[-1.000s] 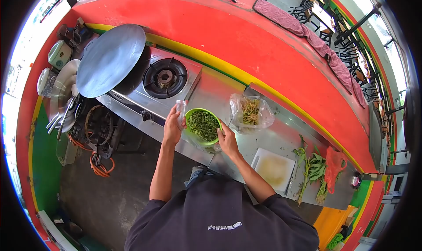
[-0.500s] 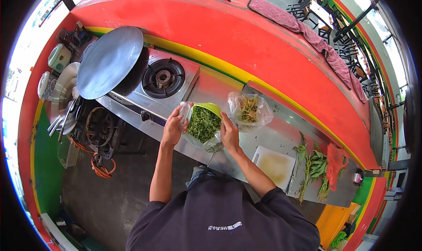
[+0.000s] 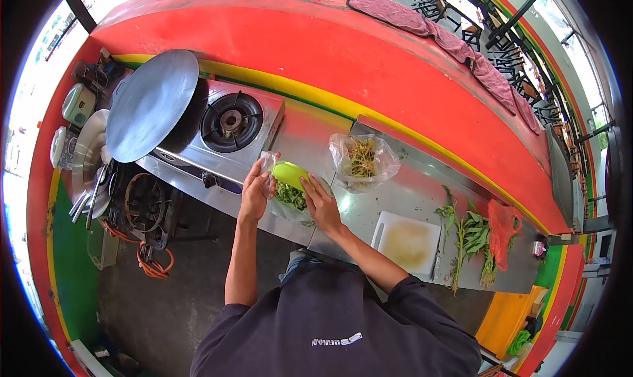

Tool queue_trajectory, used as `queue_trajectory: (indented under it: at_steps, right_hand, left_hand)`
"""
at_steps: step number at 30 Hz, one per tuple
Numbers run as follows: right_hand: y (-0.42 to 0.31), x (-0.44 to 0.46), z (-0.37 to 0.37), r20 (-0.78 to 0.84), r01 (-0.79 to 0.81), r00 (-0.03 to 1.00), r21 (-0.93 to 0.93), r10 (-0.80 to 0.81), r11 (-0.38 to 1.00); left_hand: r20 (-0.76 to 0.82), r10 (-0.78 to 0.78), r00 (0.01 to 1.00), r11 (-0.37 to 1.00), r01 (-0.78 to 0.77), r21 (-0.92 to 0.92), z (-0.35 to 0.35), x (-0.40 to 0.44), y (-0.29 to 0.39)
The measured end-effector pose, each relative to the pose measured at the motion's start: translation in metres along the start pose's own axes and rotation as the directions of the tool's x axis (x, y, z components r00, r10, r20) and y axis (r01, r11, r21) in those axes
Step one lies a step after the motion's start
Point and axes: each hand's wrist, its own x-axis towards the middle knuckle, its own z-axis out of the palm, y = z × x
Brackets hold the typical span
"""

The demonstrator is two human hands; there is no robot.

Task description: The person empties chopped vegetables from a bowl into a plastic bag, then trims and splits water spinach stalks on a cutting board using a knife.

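Observation:
A lime-green bowl [image 3: 289, 174] is tipped steeply, its outside turned up towards me, in the mouth of a clear plastic bag [image 3: 288, 212]. Chopped green leaves [image 3: 290, 196] show below the bowl's edge, within the bag. My left hand [image 3: 254, 189] is closed on the bag's left edge. With fingers laid over the bowl's right side, my right hand [image 3: 322, 205] grips it; the thumb is hidden. To the right of the hands, another clear bag [image 3: 386, 167] holds cut stems and roots [image 3: 362, 158] on the steel counter [image 3: 343, 209].
A gas stove [image 3: 231, 121] stands at the left, with a large wok lid [image 3: 151, 106] leaning over it. Towards the right lie a white cutting board [image 3: 407, 242], leafy stalks [image 3: 473, 238] and a red plastic bag [image 3: 502, 232]. A red wall [image 3: 316, 54] runs behind the counter.
The bowl has tipped over further, so its outside now faces up and fewer leaves show. My right hand has moved left and down over the bowl; the whole view has shifted slightly.

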Motion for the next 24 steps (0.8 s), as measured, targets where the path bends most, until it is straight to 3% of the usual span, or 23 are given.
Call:
queue_trajectory:
  at_steps: [1, 3, 7, 9, 10, 12, 18, 21, 24]
  right_hand:
    - [0.0, -0.003, -0.001, -0.002, -0.001, 1.0, -0.003, 0.001, 1.0]
    - [-0.001, -0.009, -0.002, 0.147, 0.011, 0.989, -0.061, -0.002, 0.998]
    - [0.003, -0.01, -0.005, 0.125, 0.14, 0.984, -0.094, -0.128, 0.986]
    - [0.004, -0.008, -0.011, 0.307, 0.083, 0.951, -0.107, -0.046, 0.991]
    - [0.004, -0.006, -0.014, 0.307, 0.085, 0.951, -0.108, -0.048, 0.991]
    - [0.005, -0.002, -0.02, 0.503, 0.041, 0.863, -0.155, 0.043, 0.987]
    - [0.031, 0.001, -0.029, 0.529, 0.089, 0.847, -0.232, 0.049, 0.969]
    - [0.04, 0.009, -0.047, 0.502, 0.118, 0.865, -0.162, -0.021, 0.98]
    - [0.035, 0.023, -0.062, 0.31, 0.052, 0.95, -0.056, -0.032, 0.997]
  left_hand:
    - [0.003, 0.0, 1.0, 1.0, 0.0, -0.001, 0.0, 0.0, 0.0]
    - [-0.021, 0.025, 0.999, 1.0, -0.025, 0.001, 0.0, -0.001, 0.0]
    - [-0.047, 0.017, 0.999, 0.997, -0.014, 0.074, 0.002, -0.002, 0.0]
    - [-0.037, 0.069, 0.997, 0.873, -0.042, 0.487, 0.005, -0.003, -0.003]
    - [-0.037, 0.07, 0.997, 0.873, -0.044, 0.486, 0.003, -0.003, -0.003]
    - [-0.003, 0.05, 0.999, 0.531, -0.024, 0.847, -0.001, -0.003, -0.001]
    - [0.072, 0.236, 0.969, 0.431, -0.171, 0.886, -0.011, -0.005, -0.014]
    - [0.042, 0.238, 0.97, 0.456, -0.15, 0.877, -0.014, -0.007, -0.017]
    - [0.038, 0.223, 0.974, 0.471, -0.142, 0.871, -0.013, -0.011, -0.019]
